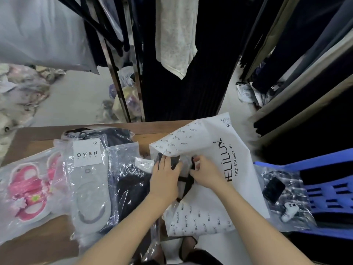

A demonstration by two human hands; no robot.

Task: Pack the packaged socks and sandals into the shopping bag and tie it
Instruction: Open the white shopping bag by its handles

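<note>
Both left hand (165,178) and right hand (205,173) pinch the handles (186,180) of the bag (210,146), likely opening it for socks (89,188) and sandals (28,190) left of it.

White shopping bag (206,142) with black lettering, pink sandals (28,188), grey socks (89,188), blue chair (328,188).

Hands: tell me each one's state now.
Left hand: rests at the shopping bag mouth; grip cannot be told.
Right hand: pinches the bag's black handle.
</note>
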